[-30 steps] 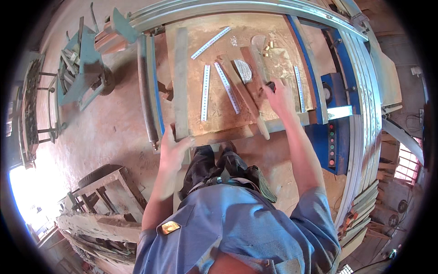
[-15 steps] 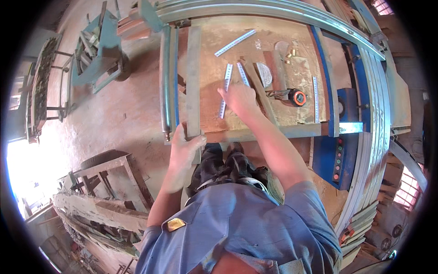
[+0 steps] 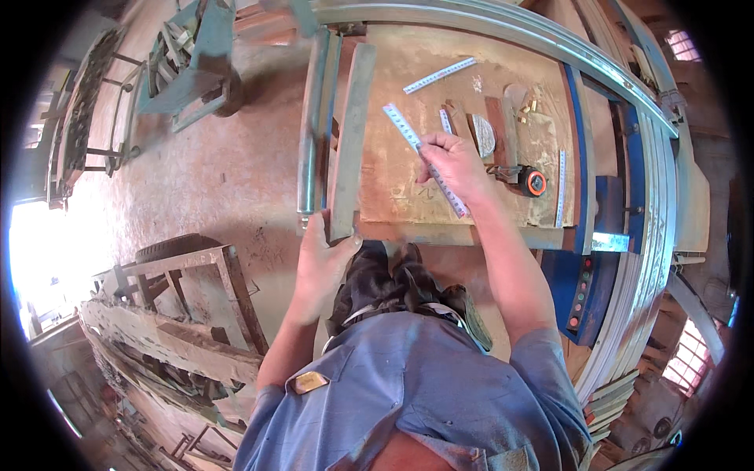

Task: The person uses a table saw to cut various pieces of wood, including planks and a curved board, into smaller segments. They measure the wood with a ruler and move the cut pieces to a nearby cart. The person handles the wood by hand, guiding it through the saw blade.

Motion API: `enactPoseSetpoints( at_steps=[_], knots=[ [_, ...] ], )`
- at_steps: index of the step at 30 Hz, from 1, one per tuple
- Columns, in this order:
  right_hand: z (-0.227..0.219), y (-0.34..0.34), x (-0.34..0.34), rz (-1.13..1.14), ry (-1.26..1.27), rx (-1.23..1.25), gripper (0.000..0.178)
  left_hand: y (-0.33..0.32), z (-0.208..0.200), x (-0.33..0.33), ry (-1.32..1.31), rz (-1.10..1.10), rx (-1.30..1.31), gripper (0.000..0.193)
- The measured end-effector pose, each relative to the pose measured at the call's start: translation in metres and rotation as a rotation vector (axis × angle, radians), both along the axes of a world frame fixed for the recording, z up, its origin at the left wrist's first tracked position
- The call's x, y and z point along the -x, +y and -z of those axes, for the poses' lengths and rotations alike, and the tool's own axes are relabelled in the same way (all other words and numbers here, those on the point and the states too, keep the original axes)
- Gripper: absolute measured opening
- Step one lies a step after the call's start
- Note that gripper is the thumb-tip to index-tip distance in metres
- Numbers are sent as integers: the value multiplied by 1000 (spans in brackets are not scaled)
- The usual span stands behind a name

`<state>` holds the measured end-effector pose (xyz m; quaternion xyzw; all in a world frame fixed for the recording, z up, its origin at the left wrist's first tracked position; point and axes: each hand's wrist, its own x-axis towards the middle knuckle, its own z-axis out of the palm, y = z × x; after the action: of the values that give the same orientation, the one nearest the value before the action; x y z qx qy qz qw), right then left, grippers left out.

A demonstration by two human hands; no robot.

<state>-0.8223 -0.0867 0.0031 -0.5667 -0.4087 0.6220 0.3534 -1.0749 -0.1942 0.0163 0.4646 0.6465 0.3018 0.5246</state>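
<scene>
My right hand (image 3: 455, 166) is closed in a pinch around the middle of a white measuring strip (image 3: 402, 127) with printed marks. The strip slants from upper left to lower right above the wooden board (image 3: 393, 177). My left hand (image 3: 320, 257) grips the near end of a long flat wooden batten (image 3: 353, 141) at the board's left side, thumb on the right of it. Close to my right hand lie a short piece of similar strip (image 3: 445, 120), partly hidden, a semicircular plate (image 3: 482, 135) and a black and orange tape measure (image 3: 535, 183).
Other marked strips lie at the board's far side (image 3: 440, 76) and right side (image 3: 561, 188). Small brass-coloured pieces (image 3: 531, 106) rest near a brown wooden piece (image 3: 499, 129). A metal rail (image 3: 471, 16) borders the far side. A blue panel with buttons (image 3: 577, 290) stands at right.
The measuring strip under my right hand has turned, its far end swinging left and its near end right. My left hand stays at the batten's near end. The whole view has shifted.
</scene>
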Motion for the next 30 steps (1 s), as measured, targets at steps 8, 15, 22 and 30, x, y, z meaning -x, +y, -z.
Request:
enactPoseSetpoints(
  at_steps=[8,15,22,30],
  knots=[
    [-19,-19,20,-247,-52,-131,11,-3,-16,-12,-109,92,94,47],
    [-8,-17,10,-336,-332,-207,16,-10,-16,-12,-41,147,83,48],
    [-6,-23,7,-296,-370,-312,19,-15,-16,-12,15,162,104,46],
    [-1,-25,6,-325,-419,-358,19,-16,-21,-14,12,174,109,36]
  ],
)
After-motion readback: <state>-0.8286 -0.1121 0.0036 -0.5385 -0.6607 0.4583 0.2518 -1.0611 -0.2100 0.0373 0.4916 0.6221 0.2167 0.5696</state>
